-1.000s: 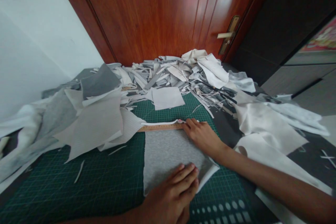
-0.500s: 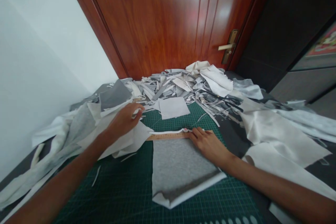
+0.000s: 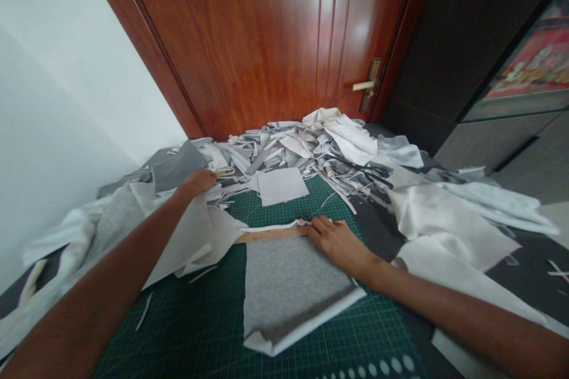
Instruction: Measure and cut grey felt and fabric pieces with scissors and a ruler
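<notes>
Lying at the middle of the green cutting mat (image 3: 200, 331), a piece of light grey cloth (image 3: 288, 278) is mostly flat, its near edge curled up to show a paler underside. A wooden ruler (image 3: 271, 233) crosses the cloth near its far edge, and a narrow whitish band (image 3: 271, 227) runs along the ruler's far side. Fine markings show on the wood, too small to read. The right hand (image 3: 340, 246) presses on the ruler's right part, fingers laid over it rather than wrapped around anything.

The left hand (image 3: 200, 182) reaches to the near left edge of a heap of grey and white offcuts (image 3: 253, 151), its fingers beside a small tan piece; whether they grip it cannot be told. The left forearm passes above pale fabric sheets (image 3: 178, 249) overlapping the mat's left side. A white cloth piece (image 3: 284, 185) lies on the far part of the mat, and a thin strip (image 3: 143, 312) rests nearer, to the left. The mat carries a fine grid, with a row of white circles (image 3: 384, 366) printed at its near right.

Right of the mat, cream cloth (image 3: 453, 231) spreads over a dark surface. Behind the heap stands a reddish-brown wooden door (image 3: 249, 41) with a brass-toned handle (image 3: 364, 86). At far right, a red picture (image 3: 528, 59) shows on a cabinet, its details blurred beyond reading.
</notes>
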The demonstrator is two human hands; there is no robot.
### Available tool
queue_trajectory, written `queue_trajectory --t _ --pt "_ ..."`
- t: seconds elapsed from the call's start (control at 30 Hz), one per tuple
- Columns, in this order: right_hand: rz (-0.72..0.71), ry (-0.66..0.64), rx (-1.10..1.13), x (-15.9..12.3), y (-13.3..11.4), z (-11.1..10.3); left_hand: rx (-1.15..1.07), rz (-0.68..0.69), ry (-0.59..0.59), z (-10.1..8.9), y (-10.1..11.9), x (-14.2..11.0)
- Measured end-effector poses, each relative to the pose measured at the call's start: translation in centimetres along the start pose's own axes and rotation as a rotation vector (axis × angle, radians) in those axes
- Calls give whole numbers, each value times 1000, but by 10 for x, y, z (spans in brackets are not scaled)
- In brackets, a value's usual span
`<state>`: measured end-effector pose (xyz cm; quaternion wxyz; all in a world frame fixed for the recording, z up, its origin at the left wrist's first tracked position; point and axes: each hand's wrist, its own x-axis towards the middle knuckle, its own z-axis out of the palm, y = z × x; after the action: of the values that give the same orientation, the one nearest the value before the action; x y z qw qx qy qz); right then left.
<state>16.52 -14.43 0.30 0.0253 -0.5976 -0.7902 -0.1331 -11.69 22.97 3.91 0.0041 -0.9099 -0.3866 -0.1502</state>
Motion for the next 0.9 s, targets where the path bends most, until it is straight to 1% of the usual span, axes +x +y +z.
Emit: queue_trajectory --t 0.13,0.2,0.23,0.3,0.43,0.53,0.6,0.63,0.67,0.7,0.77,0.8,0.83,0.9 --pt "-5 -13 21 0 1 -2 92 -133 -153 -14 7 3" --pt "-4 0 25 0 1 -1 127 -153 -176 -22 15 2" --pt "-3 8 27 0 1 -1 140 -154 -170 -26 21 1" --pt "0 20 25 0 1 0 160 -150 -123 -34 32 -1" --pt "4 1 18 -1 1 -3 170 -152 34 -57 52 0" --pt "10 -27 29 -1 1 -6 163 -171 129 -83 65 8" --pt "17 -46 27 -1 1 -7 158 -174 182 -104 79 9" --pt "19 -54 25 -1 1 -7 159 -169 226 -114 90 7" --pt "18 -59 26 -1 1 -8 159 -122 282 -123 102 2" --pt "15 -62 30 -2 2 -8 155 -37 311 -130 118 -5" --pt "9 -57 58 -2 6 -6 121 172 270 -135 154 -29" --pt "3 -49 88 -2 10 -4 108 263 238 -133 173 -44" --pt "-6 -36 133 -2 15 -2 118 320 202 -126 192 -60" --pt "-38 16 275 1 30 7 138 364 82 -102 225 -95"
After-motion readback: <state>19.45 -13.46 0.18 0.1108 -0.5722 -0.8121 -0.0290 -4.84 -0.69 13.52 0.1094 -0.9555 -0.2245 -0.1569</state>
